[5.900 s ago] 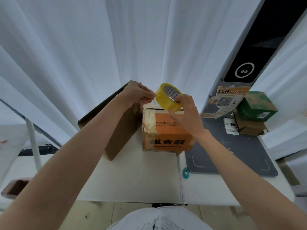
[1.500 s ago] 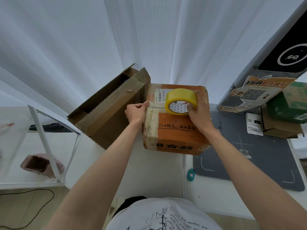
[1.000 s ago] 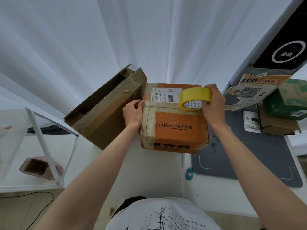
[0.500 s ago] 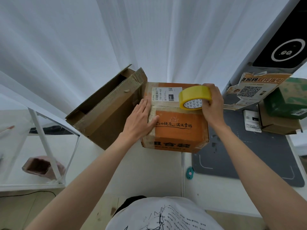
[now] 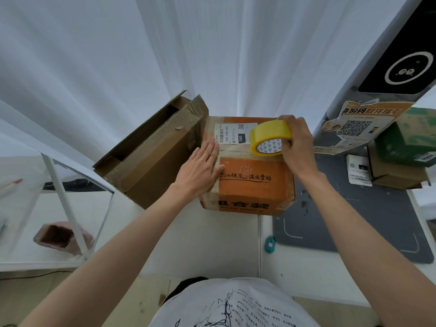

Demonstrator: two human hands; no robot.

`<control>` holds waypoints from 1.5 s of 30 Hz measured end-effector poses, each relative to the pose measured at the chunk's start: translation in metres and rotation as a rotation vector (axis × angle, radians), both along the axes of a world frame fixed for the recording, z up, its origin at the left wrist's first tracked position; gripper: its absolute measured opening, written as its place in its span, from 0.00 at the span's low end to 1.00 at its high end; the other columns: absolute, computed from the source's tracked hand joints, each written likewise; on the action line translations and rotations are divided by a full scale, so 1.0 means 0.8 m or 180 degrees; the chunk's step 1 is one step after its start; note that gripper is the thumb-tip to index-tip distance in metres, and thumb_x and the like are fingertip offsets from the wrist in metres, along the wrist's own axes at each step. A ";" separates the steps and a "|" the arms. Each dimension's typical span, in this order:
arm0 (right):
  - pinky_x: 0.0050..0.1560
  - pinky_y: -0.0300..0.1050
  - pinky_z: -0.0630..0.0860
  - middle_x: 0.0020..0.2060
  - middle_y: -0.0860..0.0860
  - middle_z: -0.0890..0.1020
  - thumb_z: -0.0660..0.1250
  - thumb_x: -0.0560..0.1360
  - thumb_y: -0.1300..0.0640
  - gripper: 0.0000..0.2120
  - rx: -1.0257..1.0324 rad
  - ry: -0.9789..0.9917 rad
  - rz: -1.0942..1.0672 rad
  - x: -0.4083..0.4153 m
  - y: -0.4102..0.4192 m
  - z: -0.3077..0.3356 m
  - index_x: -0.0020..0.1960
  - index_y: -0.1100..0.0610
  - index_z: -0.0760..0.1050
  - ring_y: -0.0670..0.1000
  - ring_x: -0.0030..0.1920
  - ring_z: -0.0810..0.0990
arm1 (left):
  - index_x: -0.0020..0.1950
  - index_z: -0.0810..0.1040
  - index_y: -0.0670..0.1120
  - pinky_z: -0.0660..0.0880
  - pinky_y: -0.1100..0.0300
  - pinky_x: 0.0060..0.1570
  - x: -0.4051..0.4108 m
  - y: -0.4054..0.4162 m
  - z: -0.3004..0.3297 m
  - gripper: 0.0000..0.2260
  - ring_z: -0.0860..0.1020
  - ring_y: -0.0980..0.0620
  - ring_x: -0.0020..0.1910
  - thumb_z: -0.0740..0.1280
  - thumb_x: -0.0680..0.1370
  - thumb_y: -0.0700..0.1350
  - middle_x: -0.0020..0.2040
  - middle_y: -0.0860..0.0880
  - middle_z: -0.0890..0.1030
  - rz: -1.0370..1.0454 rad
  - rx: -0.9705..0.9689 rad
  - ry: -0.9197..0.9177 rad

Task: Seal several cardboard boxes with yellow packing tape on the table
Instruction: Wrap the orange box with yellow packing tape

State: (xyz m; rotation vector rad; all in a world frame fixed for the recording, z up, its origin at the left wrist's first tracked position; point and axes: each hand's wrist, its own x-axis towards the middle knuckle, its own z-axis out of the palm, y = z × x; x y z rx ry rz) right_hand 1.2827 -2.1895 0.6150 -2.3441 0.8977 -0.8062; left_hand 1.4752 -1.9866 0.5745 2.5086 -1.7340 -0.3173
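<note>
The orange box [image 5: 250, 171] stands on the table [image 5: 200, 241], its top seam running left to right. The left hand [image 5: 200, 168] lies flat with straight fingers pressing the seam's left end and holds nothing. The right hand [image 5: 296, 147] curls its fingers and thumb round the yellow tape roll [image 5: 270, 138], which rests at the seam's right end. Judgement: the strip spans the seam between both hands; the roll lies to the right of the left fingers, so the right hand is placed to tear it. An open brown box [image 5: 153, 147] stands touching the left side.
</note>
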 end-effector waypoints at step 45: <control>0.44 0.35 0.72 0.46 0.53 0.77 0.59 0.77 0.67 0.12 0.0606 -0.0585 -0.0183 -0.033 -0.007 -0.021 0.60 0.60 0.70 0.50 0.46 0.77 | 0.83 0.37 0.55 0.38 0.38 0.78 -0.068 -0.032 -0.015 0.44 0.33 0.39 0.80 0.42 0.74 0.77 0.83 0.52 0.37 0.0180 -0.0194 0.0340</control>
